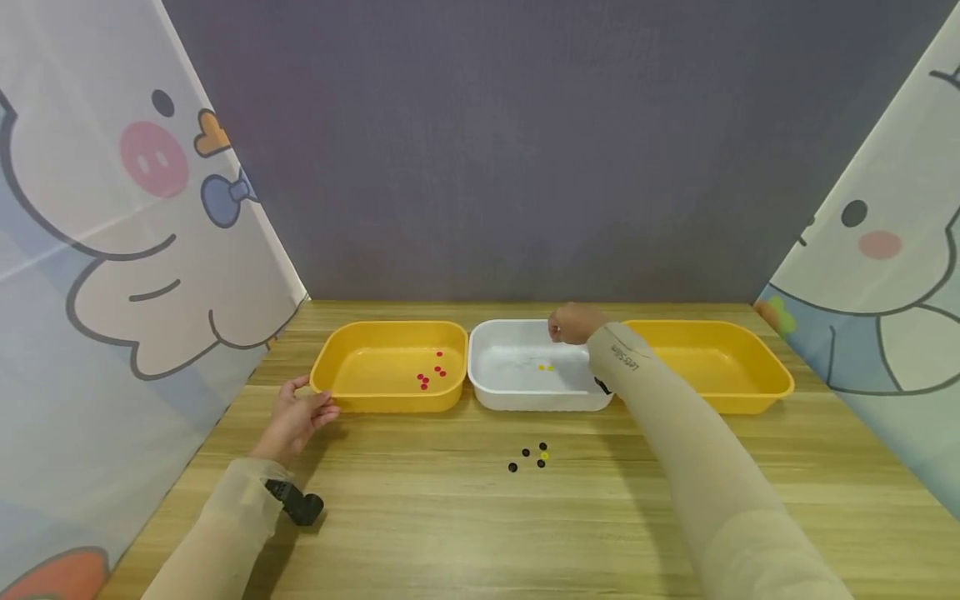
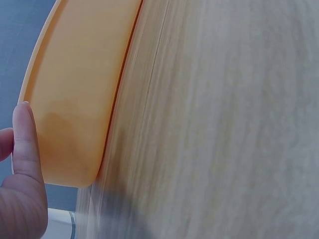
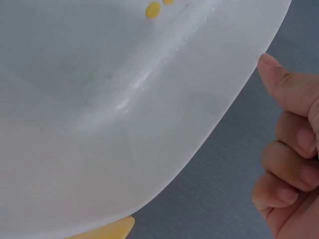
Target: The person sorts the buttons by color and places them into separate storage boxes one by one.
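My left hand is at the near left corner of the left yellow tray, its fingers along the outer wall and rim. In the left wrist view, one finger lies straight against the orange-looking tray wall. My right hand is over the far right part of the white tray. Its lower fingers are curled toward the palm, with one fingertip by the white rim in the right wrist view. No object shows in that hand. Two small yellow discs lie on the white tray's floor.
Several small red discs lie in the left yellow tray. Another yellow tray stands at the right, partly behind my right sleeve. On the wooden table, several black discs surround one yellow disc. A grey wall rises behind.
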A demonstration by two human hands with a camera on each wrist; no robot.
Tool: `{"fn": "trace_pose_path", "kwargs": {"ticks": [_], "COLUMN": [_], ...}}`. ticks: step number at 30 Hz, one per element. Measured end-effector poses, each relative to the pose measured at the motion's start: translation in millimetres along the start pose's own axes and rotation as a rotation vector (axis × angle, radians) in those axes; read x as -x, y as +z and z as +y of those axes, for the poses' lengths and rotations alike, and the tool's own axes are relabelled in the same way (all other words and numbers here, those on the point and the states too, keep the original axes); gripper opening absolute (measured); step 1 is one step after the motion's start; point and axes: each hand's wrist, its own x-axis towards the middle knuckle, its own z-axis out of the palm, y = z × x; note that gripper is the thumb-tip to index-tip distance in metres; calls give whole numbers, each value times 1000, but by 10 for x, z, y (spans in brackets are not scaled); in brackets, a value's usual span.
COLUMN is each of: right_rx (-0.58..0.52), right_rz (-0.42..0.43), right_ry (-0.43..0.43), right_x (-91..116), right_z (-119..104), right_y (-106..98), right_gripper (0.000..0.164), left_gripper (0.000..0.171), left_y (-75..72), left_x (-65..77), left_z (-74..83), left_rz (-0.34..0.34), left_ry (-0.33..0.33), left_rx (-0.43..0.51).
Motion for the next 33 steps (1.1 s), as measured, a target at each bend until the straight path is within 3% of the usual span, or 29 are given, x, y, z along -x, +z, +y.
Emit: {"fn": "trace_pose_path", "kwargs": {"ticks": [7,11,22,33], "right_rx": [-42,-45,60,24], "right_rz": [-37,-14,115,122], "right_ry": [13,0,-131,-283], "right_x": [83,159,423,616], "right_z": [-66,-146,-313,-414], "right_y": [-80,-138,-109,42], "right_gripper": [14,14,7,9], "left_gripper": [63,63,63,64], "left_y": [2,2,-7,-7], "left_x": [-5,-14,-33,-36], "left_z": [5,15,5,3], "left_rz": [6,8,4,2], "left_ry": [-3,0,1,-9], "left_rx": [11,22,32,49]}}
